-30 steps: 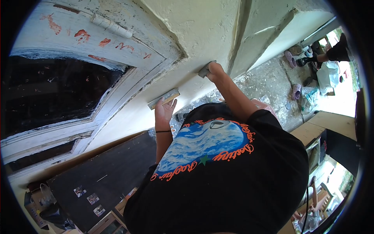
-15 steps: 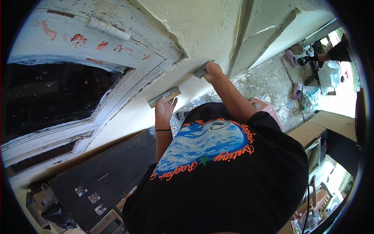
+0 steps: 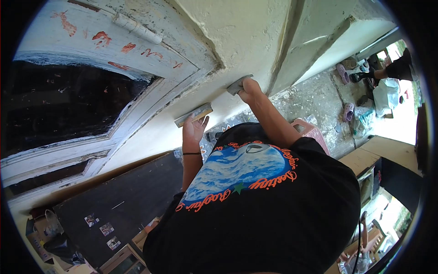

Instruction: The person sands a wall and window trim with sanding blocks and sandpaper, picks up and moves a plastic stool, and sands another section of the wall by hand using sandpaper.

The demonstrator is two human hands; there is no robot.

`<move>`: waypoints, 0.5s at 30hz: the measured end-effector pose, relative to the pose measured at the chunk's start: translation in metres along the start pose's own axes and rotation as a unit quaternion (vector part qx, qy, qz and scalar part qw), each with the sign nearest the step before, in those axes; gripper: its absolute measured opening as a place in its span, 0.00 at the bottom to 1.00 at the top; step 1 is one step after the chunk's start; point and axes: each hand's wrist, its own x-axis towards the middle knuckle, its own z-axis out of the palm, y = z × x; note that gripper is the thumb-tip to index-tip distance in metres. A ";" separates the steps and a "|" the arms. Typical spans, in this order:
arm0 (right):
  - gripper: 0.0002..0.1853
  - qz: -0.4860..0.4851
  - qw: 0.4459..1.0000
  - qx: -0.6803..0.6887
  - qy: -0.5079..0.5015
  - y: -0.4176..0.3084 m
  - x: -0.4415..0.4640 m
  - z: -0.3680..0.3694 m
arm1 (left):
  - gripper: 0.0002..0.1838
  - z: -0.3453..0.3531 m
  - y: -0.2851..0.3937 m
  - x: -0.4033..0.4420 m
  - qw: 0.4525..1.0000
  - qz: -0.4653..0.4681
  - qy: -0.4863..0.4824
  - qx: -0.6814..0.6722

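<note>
My left hand (image 3: 195, 129) supports a long flat board with a wooden edge (image 3: 195, 115), palm up, fingers partly curled under it. Grey material lies along the board's top. My right hand (image 3: 249, 90) is closed around a flat grey scraper (image 3: 237, 85), whose blade lies at the pale wall (image 3: 246, 41). The scraper is up and to the right of the board, apart from it. Left of both hands is a white, worn window frame (image 3: 137, 107) with red marks on it.
A dark panel (image 3: 114, 201) with small pictures leans at lower left. Behind my right arm is a pink stool-like object (image 3: 315, 134). Pink clogs (image 3: 348, 112) and plastic bags (image 3: 386, 95) lie on the floor at right, near another person's leg (image 3: 381, 73). More people's limbs show at lower right.
The view has shifted slightly. My right hand and the scraper have moved a little left, nearer the board. My left hand still supports the board in nearly the same place.
</note>
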 end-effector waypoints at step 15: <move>0.15 0.045 0.998 -0.033 -0.014 0.018 0.007 0.005 | 0.15 -0.004 0.001 -0.010 1.000 0.004 0.022 0.015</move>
